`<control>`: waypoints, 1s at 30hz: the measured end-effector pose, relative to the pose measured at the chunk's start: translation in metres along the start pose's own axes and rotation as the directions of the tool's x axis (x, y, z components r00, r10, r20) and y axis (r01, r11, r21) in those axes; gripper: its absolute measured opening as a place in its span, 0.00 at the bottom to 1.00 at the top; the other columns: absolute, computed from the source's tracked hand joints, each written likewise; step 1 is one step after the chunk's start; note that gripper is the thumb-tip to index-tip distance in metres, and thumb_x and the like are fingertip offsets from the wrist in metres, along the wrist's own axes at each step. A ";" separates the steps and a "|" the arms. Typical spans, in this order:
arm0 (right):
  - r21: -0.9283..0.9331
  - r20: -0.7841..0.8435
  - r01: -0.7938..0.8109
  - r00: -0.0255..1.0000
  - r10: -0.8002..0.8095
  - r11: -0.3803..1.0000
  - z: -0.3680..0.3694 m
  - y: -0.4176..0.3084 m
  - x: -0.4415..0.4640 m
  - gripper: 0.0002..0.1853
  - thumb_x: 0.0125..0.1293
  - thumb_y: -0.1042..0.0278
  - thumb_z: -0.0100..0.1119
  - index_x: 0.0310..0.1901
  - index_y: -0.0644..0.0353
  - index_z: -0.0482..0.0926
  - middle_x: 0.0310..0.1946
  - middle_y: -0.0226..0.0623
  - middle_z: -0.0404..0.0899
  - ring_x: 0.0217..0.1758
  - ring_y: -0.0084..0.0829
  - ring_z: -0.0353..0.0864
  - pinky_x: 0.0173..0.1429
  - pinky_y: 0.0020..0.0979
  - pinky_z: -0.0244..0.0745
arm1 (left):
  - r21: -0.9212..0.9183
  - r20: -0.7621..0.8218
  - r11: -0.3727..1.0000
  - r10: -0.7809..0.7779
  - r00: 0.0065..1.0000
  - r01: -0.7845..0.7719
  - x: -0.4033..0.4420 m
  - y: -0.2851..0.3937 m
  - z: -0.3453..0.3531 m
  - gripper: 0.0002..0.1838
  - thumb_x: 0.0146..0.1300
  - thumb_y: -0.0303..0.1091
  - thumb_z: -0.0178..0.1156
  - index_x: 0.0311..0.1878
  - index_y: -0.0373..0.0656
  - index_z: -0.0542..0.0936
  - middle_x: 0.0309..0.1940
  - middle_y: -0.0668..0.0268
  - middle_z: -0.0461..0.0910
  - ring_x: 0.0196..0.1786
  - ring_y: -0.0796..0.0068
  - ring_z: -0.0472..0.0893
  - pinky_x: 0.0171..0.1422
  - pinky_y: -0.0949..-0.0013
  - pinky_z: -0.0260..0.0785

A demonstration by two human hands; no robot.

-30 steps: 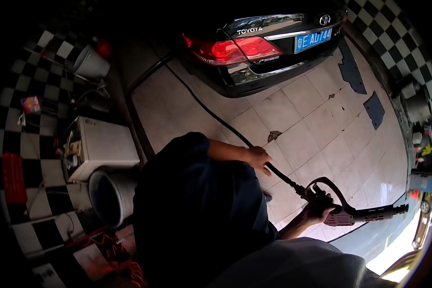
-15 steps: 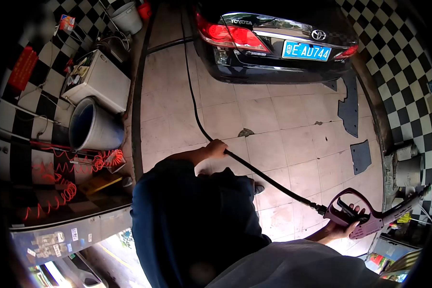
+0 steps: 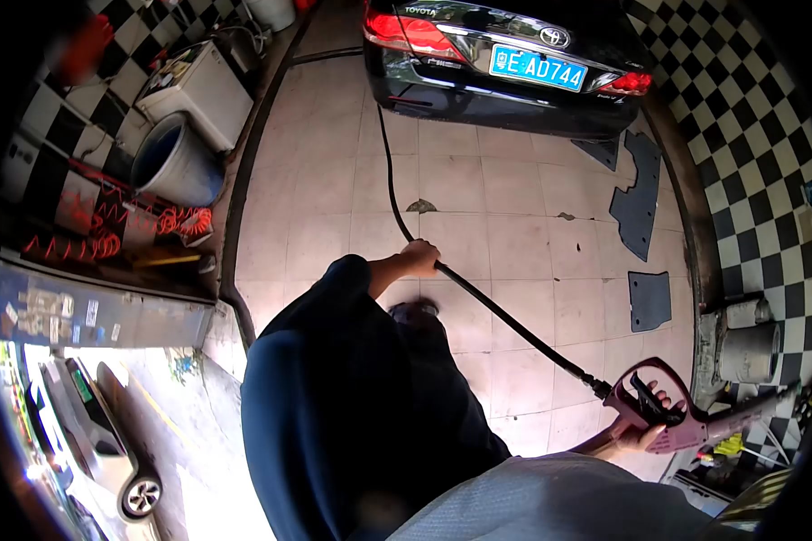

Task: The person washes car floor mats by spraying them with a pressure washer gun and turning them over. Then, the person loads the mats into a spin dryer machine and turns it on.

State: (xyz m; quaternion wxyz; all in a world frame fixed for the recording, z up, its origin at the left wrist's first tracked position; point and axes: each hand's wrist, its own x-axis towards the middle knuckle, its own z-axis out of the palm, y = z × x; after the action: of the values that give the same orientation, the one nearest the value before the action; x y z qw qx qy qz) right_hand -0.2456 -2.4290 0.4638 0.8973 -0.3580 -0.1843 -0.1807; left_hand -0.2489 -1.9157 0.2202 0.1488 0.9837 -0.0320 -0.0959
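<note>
My left hand (image 3: pixel 419 258) is closed around a black hose (image 3: pixel 514 326), out in front of my dark blue sleeve. From there the hose runs up the floor to beneath the rear of a black car (image 3: pixel 505 99). Its other end joins a purple pressure-washer gun (image 3: pixel 681 435) at a metal fitting. My right hand (image 3: pixel 645 428) grips the gun's handle, fingers wrapped through the guard by the black trigger. The gun's barrel points right, away from the car.
Grey floor mats (image 3: pixel 639 198) lie on the tiles to the right. A large bucket (image 3: pixel 177 162) and a white cabinet (image 3: pixel 212 95) stand along the left wall, near red coiled hoses (image 3: pixel 185 221). Buckets (image 3: pixel 751 352) stand at the right wall. Outside, lower left, is a white car (image 3: pixel 90 424).
My view has turned, so the car and left-wall items sit higher and the outside car shows more. Both hands keep their grip on the hose and gun.
</note>
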 end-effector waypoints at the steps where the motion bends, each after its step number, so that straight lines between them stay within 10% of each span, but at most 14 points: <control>1: 0.020 0.061 -0.062 0.996 0.060 0.998 -0.018 -0.001 0.000 0.32 0.63 0.62 0.57 0.65 0.61 0.56 0.43 0.37 0.72 0.51 0.36 0.69 0.67 0.54 0.55 | 0.009 0.004 0.999 -0.038 0.999 0.038 -0.022 0.009 0.022 0.12 0.45 0.42 0.59 0.25 0.44 0.81 0.24 0.55 0.80 0.33 0.51 0.80 0.41 0.53 0.72; 9: 0.038 0.119 -0.563 0.823 0.555 0.826 -0.096 -0.047 -0.003 0.24 0.67 0.62 0.51 0.61 0.64 0.62 0.41 0.36 0.70 0.49 0.33 0.71 0.68 0.46 0.59 | 0.007 0.262 0.913 -0.396 0.880 0.409 -0.261 0.174 0.092 0.14 0.49 0.44 0.58 0.30 0.44 0.82 0.30 0.54 0.81 0.39 0.51 0.81 0.45 0.56 0.74; 18: 0.157 0.188 -0.877 0.478 0.858 0.454 -0.124 -0.032 -0.095 0.17 0.66 0.61 0.54 0.51 0.61 0.72 0.37 0.35 0.75 0.44 0.32 0.75 0.62 0.47 0.67 | -0.099 0.094 0.786 -0.604 0.792 0.611 -0.562 0.395 0.226 0.18 0.51 0.51 0.58 0.21 0.45 0.80 0.24 0.57 0.80 0.33 0.54 0.80 0.39 0.56 0.72; 24: -0.056 0.014 -0.959 -0.279 0.960 -0.278 -0.151 -0.033 -0.363 0.13 0.60 0.58 0.61 0.39 0.57 0.74 0.33 0.39 0.79 0.36 0.37 0.80 0.47 0.43 0.77 | -0.387 0.427 0.215 -0.820 0.381 0.897 -0.795 0.719 0.269 0.28 0.50 0.55 0.66 0.15 0.36 0.76 0.13 0.54 0.74 0.18 0.54 0.76 0.24 0.58 0.63; 27: -0.168 0.053 -0.867 -0.484 0.874 -0.470 -0.140 -0.113 -0.486 0.11 0.60 0.63 0.60 0.39 0.59 0.74 0.29 0.41 0.78 0.33 0.39 0.80 0.44 0.43 0.78 | -0.550 0.658 -0.395 -0.747 0.091 0.736 -0.904 0.863 0.242 0.25 0.41 0.43 0.76 0.10 0.37 0.71 0.07 0.70 0.65 0.12 0.77 0.59 0.18 0.67 0.51; 30: -0.166 -0.021 -0.817 -0.557 0.830 -0.552 -0.127 -0.188 -0.562 0.11 0.57 0.68 0.61 0.38 0.62 0.72 0.27 0.40 0.77 0.30 0.38 0.80 0.39 0.41 0.80 | -0.634 0.627 -0.532 -0.778 -0.029 0.561 -0.961 0.935 0.182 0.23 0.41 0.34 0.75 0.09 0.37 0.68 0.07 0.70 0.60 0.14 0.81 0.57 0.19 0.68 0.47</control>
State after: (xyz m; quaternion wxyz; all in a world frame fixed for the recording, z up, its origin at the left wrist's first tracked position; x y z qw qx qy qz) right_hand -0.7931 -2.5386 0.2277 0.5492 -0.3855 0.1759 0.7203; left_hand -1.2581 -2.7719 0.5007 0.5099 0.4207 0.7477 -0.0627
